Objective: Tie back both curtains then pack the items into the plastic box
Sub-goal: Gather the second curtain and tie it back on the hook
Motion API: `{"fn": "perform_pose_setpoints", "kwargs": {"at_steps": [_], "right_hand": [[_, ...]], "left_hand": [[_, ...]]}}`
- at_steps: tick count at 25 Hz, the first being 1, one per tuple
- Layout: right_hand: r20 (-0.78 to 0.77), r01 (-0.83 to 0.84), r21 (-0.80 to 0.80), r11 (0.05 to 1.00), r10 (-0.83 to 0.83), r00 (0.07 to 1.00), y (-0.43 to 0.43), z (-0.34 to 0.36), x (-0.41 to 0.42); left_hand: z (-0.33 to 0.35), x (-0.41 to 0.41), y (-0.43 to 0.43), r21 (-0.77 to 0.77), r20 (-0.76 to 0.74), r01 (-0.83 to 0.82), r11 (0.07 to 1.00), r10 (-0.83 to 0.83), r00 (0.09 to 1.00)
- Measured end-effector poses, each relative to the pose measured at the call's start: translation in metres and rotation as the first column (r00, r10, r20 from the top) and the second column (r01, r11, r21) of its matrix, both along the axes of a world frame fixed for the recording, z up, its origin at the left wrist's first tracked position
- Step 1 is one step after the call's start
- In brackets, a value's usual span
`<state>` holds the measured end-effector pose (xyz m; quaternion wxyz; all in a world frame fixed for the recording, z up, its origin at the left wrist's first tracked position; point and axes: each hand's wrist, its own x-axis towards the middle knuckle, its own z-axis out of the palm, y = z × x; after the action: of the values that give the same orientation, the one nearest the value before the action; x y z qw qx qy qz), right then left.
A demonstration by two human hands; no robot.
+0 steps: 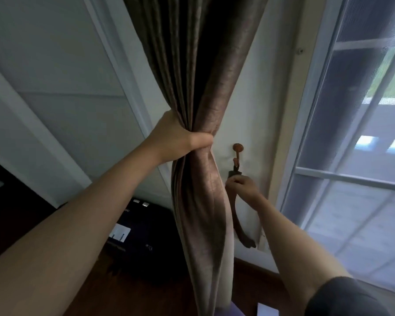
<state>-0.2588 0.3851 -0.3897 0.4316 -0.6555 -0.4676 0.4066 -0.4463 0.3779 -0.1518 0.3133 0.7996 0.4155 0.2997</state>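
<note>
A brown curtain (203,87) hangs in the middle of the view, gathered into a bunch. My left hand (180,135) grips that bunch at its narrowest point. To the right, a copper wall hook (238,149) sticks out of the pale wall. A brown tie-back strap (240,226) hangs from the hook and curves down along the wall. My right hand (243,183) pinches the strap's upper end just below the hook. The curtain's lower part falls to the floor between my forearms.
A screened window (351,133) fills the right side. A dark case or appliance (141,238) stands on the wooden floor at lower left, beside the white panelled wall (66,87). A small white thing (267,310) lies at the bottom edge.
</note>
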Motion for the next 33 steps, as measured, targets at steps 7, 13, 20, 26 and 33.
{"fn": "perform_pose_setpoints", "kwargs": {"at_steps": [7,13,20,26,33], "right_hand": [[0.204,-0.021,-0.086,0.996,0.038,0.978,-0.083,0.036,0.081],[0.602,-0.051,-0.193,0.980,0.159,0.782,-0.144,0.097,0.142],[0.650,0.024,-0.017,1.000,-0.007,0.759,-0.202,0.153,0.147],[0.674,0.256,0.189,0.948,-0.315,0.668,-0.214,0.140,0.084],[-0.008,0.546,0.232,0.805,-0.559,0.829,-0.202,0.105,0.023]], "left_hand": [[-0.012,0.038,-0.016,-0.039,-0.008,0.045,0.998,-0.046,0.999],[-0.023,0.088,-0.043,-0.038,0.005,0.032,0.999,-0.031,0.999],[-0.034,0.146,-0.069,-0.042,0.027,0.012,0.999,-0.011,1.000],[-0.030,0.193,-0.093,0.002,-0.020,-0.026,1.000,0.026,0.999],[-0.026,0.209,-0.104,0.053,-0.092,-0.059,0.997,0.064,0.994]]}}
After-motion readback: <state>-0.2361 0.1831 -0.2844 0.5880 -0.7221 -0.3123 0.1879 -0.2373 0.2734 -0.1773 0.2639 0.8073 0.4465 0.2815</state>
